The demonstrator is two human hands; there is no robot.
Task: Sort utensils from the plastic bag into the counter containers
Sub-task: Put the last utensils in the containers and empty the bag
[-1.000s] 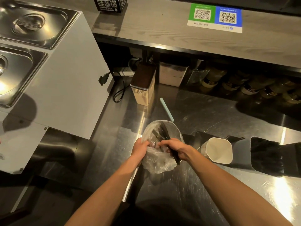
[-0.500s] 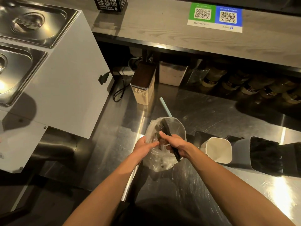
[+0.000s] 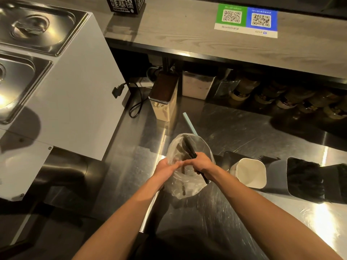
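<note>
A clear plastic bag [image 3: 187, 186] with dark utensils inside stands on the steel counter [image 3: 234, 136]. My left hand [image 3: 166, 168] holds the bag's left side near its mouth. My right hand [image 3: 201, 163] grips a bundle of black utensils [image 3: 189, 147] that sticks out above and below the fist, over the bag's mouth. To the right stand an empty white container [image 3: 250, 172] and a container filled with black utensils [image 3: 304, 182]. A further one at the right edge [image 3: 339, 182] also holds dark utensils.
A pale blue straw [image 3: 188, 122] lies on the counter behind the bag. A brown-lidded box [image 3: 164, 99] and a black cable [image 3: 137, 106] stand at the back left. A white cabinet with steel lids [image 3: 56, 81] is on the left. Jars line the back under the wooden shelf [image 3: 206, 34].
My right hand has lifted the black utensils higher out of the bag, and the bag has shifted slightly upward with both hands.
</note>
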